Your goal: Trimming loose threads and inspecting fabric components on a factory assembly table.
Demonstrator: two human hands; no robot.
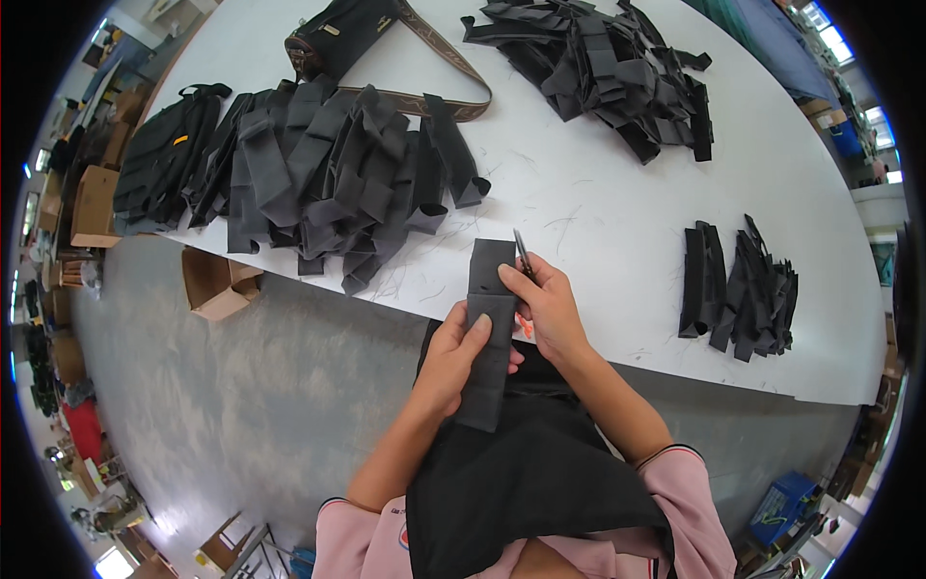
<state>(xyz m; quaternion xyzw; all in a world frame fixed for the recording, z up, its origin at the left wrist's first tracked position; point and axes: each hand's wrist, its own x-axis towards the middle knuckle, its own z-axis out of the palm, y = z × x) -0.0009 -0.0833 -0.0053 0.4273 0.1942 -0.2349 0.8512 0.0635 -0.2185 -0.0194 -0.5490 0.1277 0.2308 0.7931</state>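
A folded black fabric strip (pixel 490 359) stands lengthwise between my hands at the table's near edge. My left hand (pixel 449 359) is closed around its middle, thumb flat on the front. My right hand (pixel 548 307) pinches the upper right edge with its thumb on the fabric. That hand also holds slim scissors, whose pointed metal blades (pixel 522 253) stick up beside the strip. An orange part (pixel 525 326) shows under the right palm, perhaps the handle. Left of my hands lies a big heap of similar black strips (pixel 328 174).
Another strip heap (pixel 608 72) lies at the far side, and smaller stacks (pixel 748 294) at the right. A black bag (pixel 338 39) with a patterned strap and a black backpack (pixel 169 154) are at the left. Loose threads litter the white table (pixel 579 207). An open cardboard box (pixel 220 285) stands below.
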